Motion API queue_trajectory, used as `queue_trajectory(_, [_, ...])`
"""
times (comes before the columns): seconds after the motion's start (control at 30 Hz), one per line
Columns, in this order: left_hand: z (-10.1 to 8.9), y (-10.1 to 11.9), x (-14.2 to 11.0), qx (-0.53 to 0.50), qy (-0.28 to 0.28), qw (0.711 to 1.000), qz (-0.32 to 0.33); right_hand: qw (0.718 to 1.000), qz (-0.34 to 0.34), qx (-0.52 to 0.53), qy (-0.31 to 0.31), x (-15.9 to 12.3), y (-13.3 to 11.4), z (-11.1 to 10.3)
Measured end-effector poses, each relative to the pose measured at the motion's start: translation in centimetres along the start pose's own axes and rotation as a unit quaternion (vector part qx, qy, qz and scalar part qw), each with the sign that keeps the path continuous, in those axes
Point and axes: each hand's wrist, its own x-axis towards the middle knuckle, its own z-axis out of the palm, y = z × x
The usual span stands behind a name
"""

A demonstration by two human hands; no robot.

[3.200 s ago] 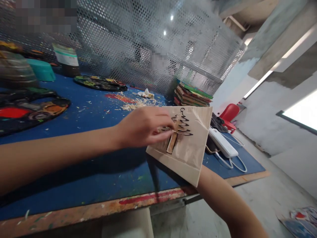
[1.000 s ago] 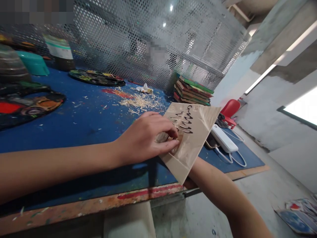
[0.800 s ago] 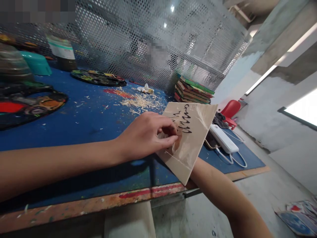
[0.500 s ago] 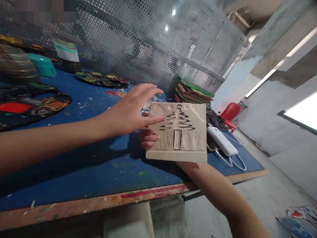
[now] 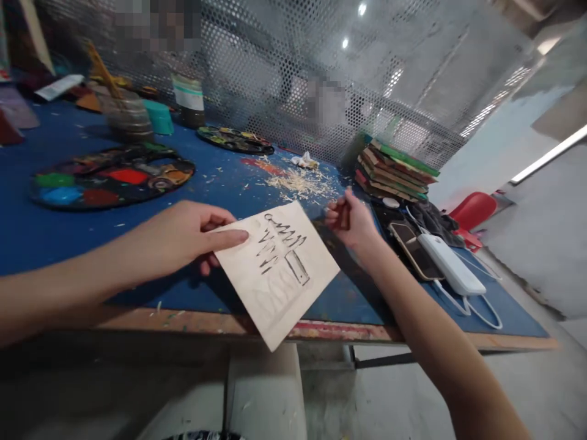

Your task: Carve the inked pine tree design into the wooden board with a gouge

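My left hand (image 5: 208, 235) grips a pale carving block (image 5: 257, 269) by its upper left corner, thumb on the face and fingers underneath. The block bears a tree outlined in dark lines, with carved grooves around it. It is tilted, one corner pointing down over the table's front edge. My right hand (image 5: 351, 220) is apart from the block, to its right, above the table. Its fingers are loosely curled with the thumb raised, and nothing shows in them. Pale shavings (image 5: 302, 183) lie scattered just beyond the hands.
Paint palettes (image 5: 92, 183) (image 5: 236, 140), a jar with brushes (image 5: 126, 119), a teal lid (image 5: 158, 117) and a labelled jar (image 5: 189, 101) stand left. At right are stacked boards (image 5: 397, 171), a phone (image 5: 415, 250) and a white power strip (image 5: 452, 264) with cables. Perforated metal (image 5: 275, 67) borders the back.
My right hand has let go of the block and moved up and right. My left hand has closed on the block, now turned and lower to the left. The view has shifted leftward.
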Motion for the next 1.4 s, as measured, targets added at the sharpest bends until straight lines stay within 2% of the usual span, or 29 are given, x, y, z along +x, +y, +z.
queue_trajectory(0.03, [0.1, -0.5, -1.0, 0.045, 0.025, 0.999, -0.004, 1.0, 0.0, -0.002, 0.017, 0.2, -0.3, -0.2])
queue_trajectory(0.1, [0.3, -0.9, -3.1, 0.177, 0.135, 0.974, 0.026, 0.999, -0.01, -0.03, 0.04, 0.2, -1.0, -0.6])
queue_trajectory(0.17, [1.1, -0.3, -5.3, 0.313, 0.25, 0.911, 0.101, 0.996, -0.027, -0.072, 0.045, -0.9, -1.6, -0.7])
queue_trajectory(0.2, [1.9, 0.1, -6.5, 0.355, 0.258, 0.886, 0.148, 0.994, -0.036, -0.091, 0.045, -1.7, -1.8, -0.7])
queue_trajectory(0.23, [2.8, 0.6, -7.6, 0.373, 0.247, 0.875, 0.188, 0.991, -0.049, -0.119, 0.038, -2.8, -2.0, -0.6])
queue_trajectory(0.3, [5.4, 1.1, -9.3, 0.378, 0.193, 0.866, 0.264, 0.977, -0.08, -0.198, 0.008, -5.6, -2.1, -0.2])
queue_trajectory(0.33, [6.8, 1.1, -9.9, 0.382, 0.17, 0.86, 0.292, 0.947, -0.116, -0.298, -0.037, -7.1, -2.1, 0.1])
queue_trajectory(0.4, [9.4, 0.7, -10.3, 0.376, 0.199, 0.856, 0.293, 0.855, -0.169, -0.477, -0.112, -10.0, -2.1, 0.7])
queue_trajectory(0.43, [10.5, 0.3, -10.2, 0.369, 0.213, 0.856, 0.294, 0.81, -0.185, -0.539, -0.139, -11.4, -2.1, 1.1])
queue_trajectory(0.5, [12.0, -0.5, -9.7, 0.351, 0.248, 0.85, 0.304, 0.739, -0.207, -0.611, -0.195, -13.6, -2.0, 1.8])
queue_trajectory(0.57, [12.6, -1.0, -9.0, 0.335, 0.281, 0.841, 0.317, 0.69, -0.213, -0.649, -0.241, -15.1, -2.1, 2.4])
queue_trajectory(0.63, [12.8, -1.2, -8.5, 0.335, 0.298, 0.832, 0.327, 0.66, -0.202, -0.674, -0.265, -15.9, -2.3, 2.9])
queue_trajectory(0.73, [12.8, -1.0, -8.2, 0.346, 0.296, 0.829, 0.325, 0.643, -0.173, -0.695, -0.271, -16.1, -2.8, 3.3])
queue_trajectory(0.87, [13.1, -0.7, -8.2, 0.337, 0.315, 0.836, 0.296, 0.65, -0.156, -0.686, -0.289, -15.7, -3.1, 3.1])
queue_trajectory(0.97, [13.7, -0.8, -8.3, 0.327, 0.327, 0.843, 0.276, 0.648, -0.178, -0.68, -0.292, -15.4, -2.9, 2.8])
queue_trajectory(1.2, [14.3, -0.9, -8.4, 0.349, 0.293, 0.841, 0.29, 0.588, -0.25, -0.708, -0.302, -15.5, -3.0, 2.4])
queue_trajectory(1.27, [14.4, -0.8, -8.4, 0.347, 0.297, 0.844, 0.282, 0.582, -0.263, -0.708, -0.301, -15.7, -3.1, 2.1])
queue_trajectory(1.4, [14.6, -0.9, -8.3, 0.335, 0.3, 0.844, 0.293, 0.569, -0.248, -0.72, -0.31, -16.5, -2.8, 1.3])
